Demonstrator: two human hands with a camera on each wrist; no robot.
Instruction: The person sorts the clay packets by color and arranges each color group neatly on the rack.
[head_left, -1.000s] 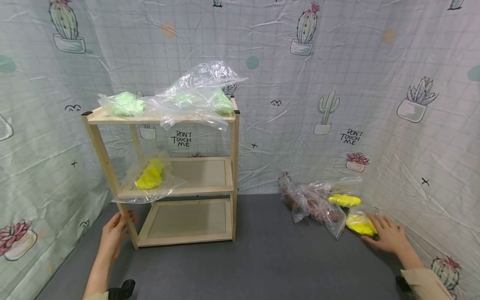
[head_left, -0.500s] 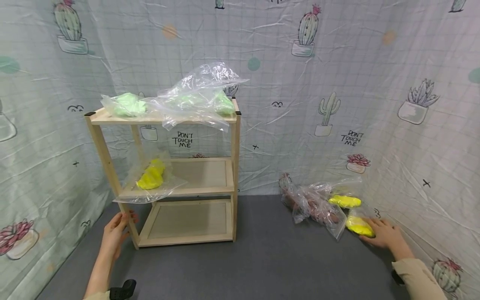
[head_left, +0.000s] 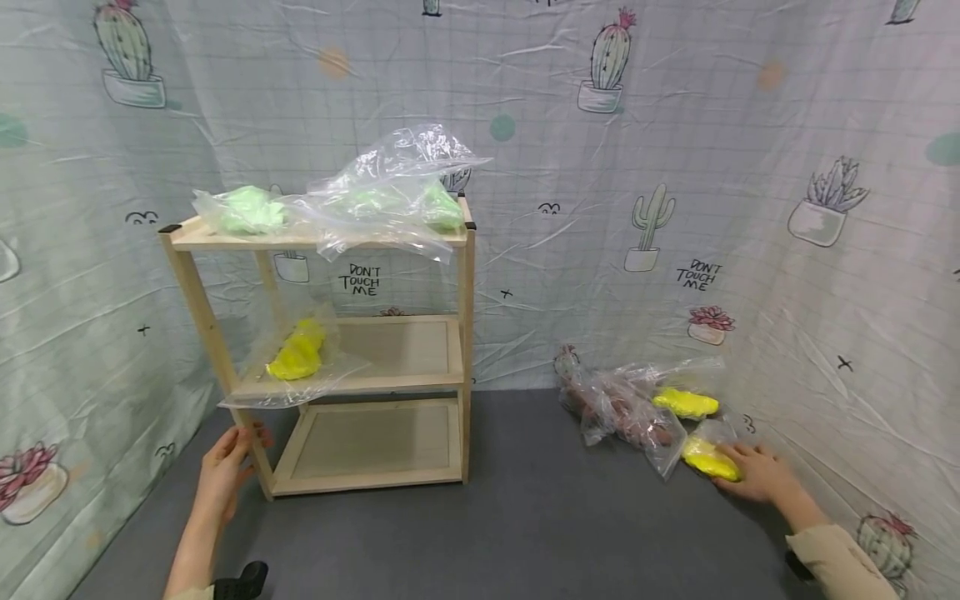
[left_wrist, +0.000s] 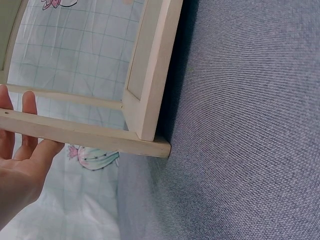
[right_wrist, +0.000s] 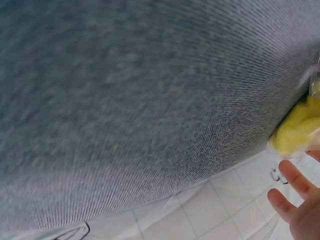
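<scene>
While your left hand (head_left: 222, 467) grips the left front post (head_left: 201, 308) of the wooden shelf (head_left: 397, 348), your right hand (head_left: 761, 477) touches the nearer yellow bag (head_left: 708, 461), which lies on the grey table (head_left: 540, 525); whether these fingers pinch it, one cannot tell.

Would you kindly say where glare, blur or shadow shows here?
Head view: bright glints on the clear bag atop the wooden shelf; right wrist view: nearest grey cloth and yellow bundle blurred; left wrist view: dark shadow on the cloth beside the shelf.
</scene>
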